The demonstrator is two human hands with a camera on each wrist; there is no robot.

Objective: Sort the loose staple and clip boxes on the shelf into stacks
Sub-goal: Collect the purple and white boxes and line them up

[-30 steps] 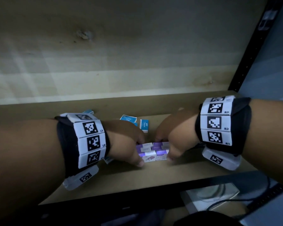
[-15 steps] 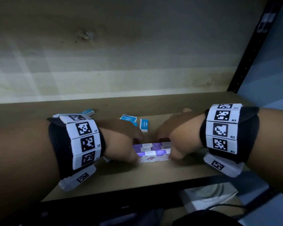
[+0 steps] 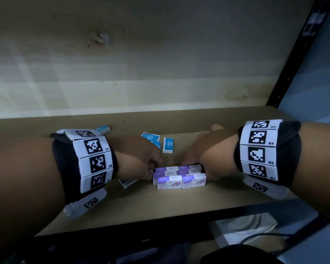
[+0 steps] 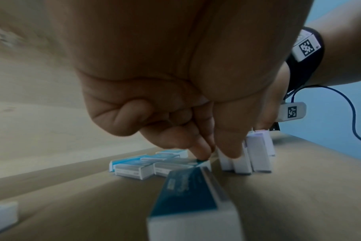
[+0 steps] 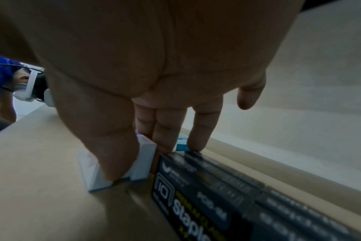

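Several purple-and-white staple boxes (image 3: 179, 178) stand packed in a tight block on the shelf (image 3: 160, 210). My left hand (image 3: 141, 161) is at the block's left end. Its thumb (image 4: 229, 146) and forefinger point down against the box ends (image 4: 258, 151), and its other fingers are curled into the palm. My right hand (image 3: 198, 159) is at the right end. Its thumb (image 5: 113, 154) presses the white box ends (image 5: 144, 161), and its straight fingers (image 5: 198, 130) reach behind the block. Loose blue staple boxes (image 3: 151, 137) lie behind.
Black staple boxes (image 5: 216, 187) lie in a row just right of the block, under my right palm. One blue box (image 3: 127, 182) sits under my left wrist and another (image 3: 103, 129) at the back left. The shelf's back wall (image 3: 160, 73) is close behind, and a black upright (image 3: 293, 63) stands at right.
Both thumbs have slid off the front of the purple block out to its ends, and the hands have moved slightly apart. The boxes now sit squarer.
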